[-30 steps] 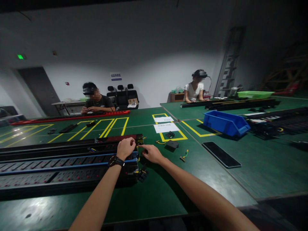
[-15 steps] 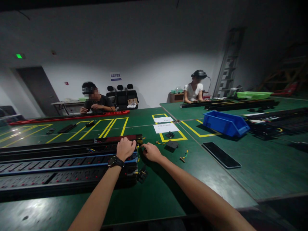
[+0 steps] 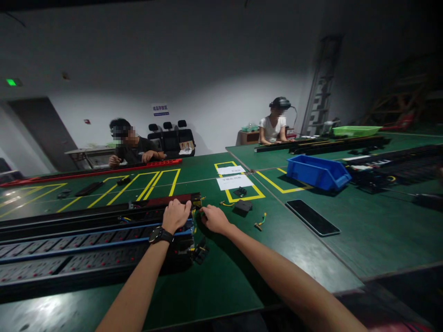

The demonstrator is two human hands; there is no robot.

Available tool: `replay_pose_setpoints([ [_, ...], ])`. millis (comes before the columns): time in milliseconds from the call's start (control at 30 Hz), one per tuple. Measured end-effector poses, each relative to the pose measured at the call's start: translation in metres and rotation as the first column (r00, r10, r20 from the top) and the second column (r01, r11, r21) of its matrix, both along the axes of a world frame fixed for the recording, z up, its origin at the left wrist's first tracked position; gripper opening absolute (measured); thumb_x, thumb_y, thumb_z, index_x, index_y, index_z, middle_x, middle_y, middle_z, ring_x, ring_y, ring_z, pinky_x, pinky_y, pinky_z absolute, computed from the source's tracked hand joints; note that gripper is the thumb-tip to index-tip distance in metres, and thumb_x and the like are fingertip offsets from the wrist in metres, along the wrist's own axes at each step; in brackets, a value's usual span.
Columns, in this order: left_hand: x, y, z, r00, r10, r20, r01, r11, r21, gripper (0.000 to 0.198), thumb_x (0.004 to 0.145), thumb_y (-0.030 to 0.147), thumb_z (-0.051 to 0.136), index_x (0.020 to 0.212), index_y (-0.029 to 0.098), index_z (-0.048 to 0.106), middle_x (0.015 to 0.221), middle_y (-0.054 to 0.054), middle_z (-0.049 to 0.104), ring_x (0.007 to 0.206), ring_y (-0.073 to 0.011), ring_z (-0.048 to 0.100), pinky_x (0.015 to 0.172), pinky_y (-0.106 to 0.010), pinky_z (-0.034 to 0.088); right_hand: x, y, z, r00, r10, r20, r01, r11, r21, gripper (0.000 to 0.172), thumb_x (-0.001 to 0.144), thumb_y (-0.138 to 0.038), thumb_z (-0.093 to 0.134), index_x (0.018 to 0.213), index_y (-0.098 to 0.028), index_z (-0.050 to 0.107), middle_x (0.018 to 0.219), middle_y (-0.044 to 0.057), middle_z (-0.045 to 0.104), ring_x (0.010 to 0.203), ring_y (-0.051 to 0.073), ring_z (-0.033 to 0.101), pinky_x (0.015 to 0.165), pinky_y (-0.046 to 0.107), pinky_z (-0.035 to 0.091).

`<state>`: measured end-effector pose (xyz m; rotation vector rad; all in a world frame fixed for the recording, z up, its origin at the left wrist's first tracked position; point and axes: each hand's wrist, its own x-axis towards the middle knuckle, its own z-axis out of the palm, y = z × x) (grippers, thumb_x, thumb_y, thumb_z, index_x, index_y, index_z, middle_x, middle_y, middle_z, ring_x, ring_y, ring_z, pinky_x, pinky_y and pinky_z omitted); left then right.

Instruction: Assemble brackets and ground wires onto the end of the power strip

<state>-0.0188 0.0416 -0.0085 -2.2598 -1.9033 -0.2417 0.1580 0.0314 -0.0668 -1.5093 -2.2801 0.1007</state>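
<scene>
On the green table before us lie long black strips, side by side, reaching from the left edge of our view to about its middle; the nearer ones carry rows of sockets with red dots. A black end piece sits just beside the nearest strip's end. Our left hand, a dark watch at its wrist, lies over the strips near their ends, fingers curled down; we cannot tell whether it grips anything. Our right hand is just past those ends, fingers mostly folded, the tips at the strips; whether they pinch something is too small for us to tell. To its right we see a green-and-yellow wire, a black block and a phone lying flat. Farther off are a white sheet and a blue bin. Across the table, a person in a dark top sits behind a red rail, and a person in a white top leans over dark rails.
</scene>
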Motion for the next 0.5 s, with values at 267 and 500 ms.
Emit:
replay_pose_setpoints([
  [267, 0.0003, 0.0004, 0.0014, 0.999, -0.021, -0.040, 0.020, 0.999, -0.030, 0.069, 0.100, 0.049, 0.019, 0.103, 0.016, 0.079, 0.114, -0.019, 0.065, 0.109, -0.0324, 0.060, 0.091, -0.042, 0.047, 0.0014, 0.0018, -0.0011, 1.000, 0.020, 0.011, -0.020, 1.000, 0.006, 0.034, 0.093, -0.023, 0.049, 0.124, -0.019, 0.063, 0.109, 0.012, 0.067, 0.102, 0.024, 0.062, 0.085, 0.032, 0.044],
  [500, -0.0031, 0.0036, 0.0038, 0.998, 0.029, 0.047, -0.031, 0.999, 0.027, 0.066, 0.101, 0.046, 0.018, 0.102, 0.018, 0.078, 0.109, -0.017, 0.069, 0.105, -0.0289, 0.063, 0.089, -0.037, 0.048, 0.0016, -0.0018, 0.0022, 1.000, 0.020, 0.012, -0.020, 1.000, 0.013, 0.034, 0.091, -0.022, 0.049, 0.120, -0.017, 0.064, 0.108, 0.013, 0.069, 0.100, 0.025, 0.064, 0.084, 0.033, 0.046],
])
